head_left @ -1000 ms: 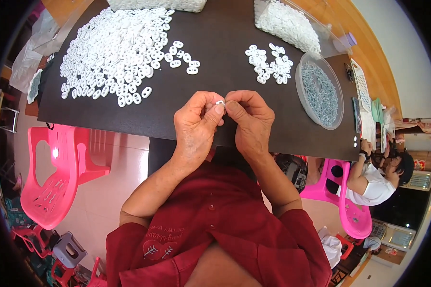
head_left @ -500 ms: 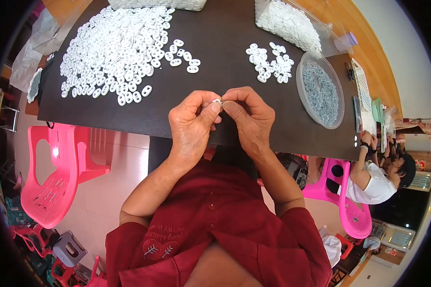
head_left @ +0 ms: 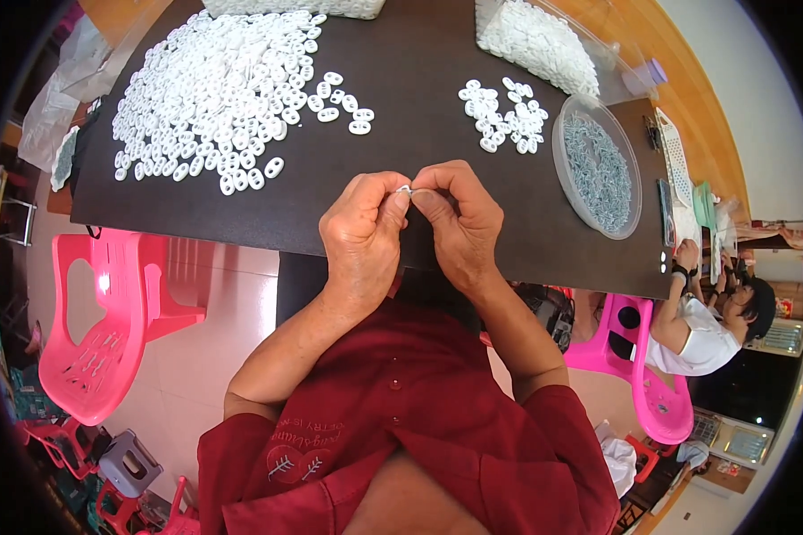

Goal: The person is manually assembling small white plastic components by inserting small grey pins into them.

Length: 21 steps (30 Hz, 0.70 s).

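Dark bench (head_left: 401,89) stood over tiled floor (head_left: 196,357); pink plastic chair (head_left: 132,303) sat at its near-left corner. White oval pieces (head_left: 223,71) were heaped bench-left, smaller cluster (head_left: 521,125) bench-right, dark top showing between. Left hand (head_left: 363,227) pinched small white piece (head_left: 405,189) just inside bench's near edge; right hand (head_left: 466,218) had fingers narrowed beside it, couldn't tell if gripping.

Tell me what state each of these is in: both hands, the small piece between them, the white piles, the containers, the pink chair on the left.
Small white piece: held, mostly hidden.
Left hand: pinching that piece.
Right hand: fingertips beside it, exact grip unclear.
Large white pile: heaped, loose at its edges.
Smaller white pile: loosely clustered.
Round tub: open, holding metal parts.
Clear box: holding white pieces.
Pink chair: upright.
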Each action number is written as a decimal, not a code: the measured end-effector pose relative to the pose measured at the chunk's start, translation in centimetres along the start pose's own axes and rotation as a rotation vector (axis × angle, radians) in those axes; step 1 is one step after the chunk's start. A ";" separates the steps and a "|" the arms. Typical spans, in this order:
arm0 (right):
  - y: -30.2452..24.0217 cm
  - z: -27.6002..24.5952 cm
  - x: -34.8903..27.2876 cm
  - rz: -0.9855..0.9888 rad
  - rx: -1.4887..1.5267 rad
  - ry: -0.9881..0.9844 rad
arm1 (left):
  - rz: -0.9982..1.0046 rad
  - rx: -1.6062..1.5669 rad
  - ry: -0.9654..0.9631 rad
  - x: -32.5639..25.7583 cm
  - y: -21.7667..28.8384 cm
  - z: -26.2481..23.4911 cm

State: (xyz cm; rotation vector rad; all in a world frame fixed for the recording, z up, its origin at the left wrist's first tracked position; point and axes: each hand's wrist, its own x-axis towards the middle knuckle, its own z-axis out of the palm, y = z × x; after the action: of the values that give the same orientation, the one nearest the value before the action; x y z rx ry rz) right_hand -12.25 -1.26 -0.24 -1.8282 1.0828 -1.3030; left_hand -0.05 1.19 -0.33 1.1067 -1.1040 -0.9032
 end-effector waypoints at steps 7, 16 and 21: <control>0.1 0.1 0.1 -0.040 -0.092 -0.018 | 0.088 0.093 0.006 0.0 -0.4 -0.1; -0.5 -0.2 0.8 0.157 0.088 -0.070 | -0.195 -0.169 -0.022 0.2 0.3 -0.6; -0.3 0.2 0.9 0.050 -0.111 -0.078 | -0.129 -0.119 -0.014 0.1 -0.1 -0.5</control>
State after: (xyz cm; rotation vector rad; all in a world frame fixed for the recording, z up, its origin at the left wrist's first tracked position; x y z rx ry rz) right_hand -11.84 -1.95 0.33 -1.9034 1.1711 -1.1531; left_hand 0.51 1.17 -0.45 1.0837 -0.9861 -1.0663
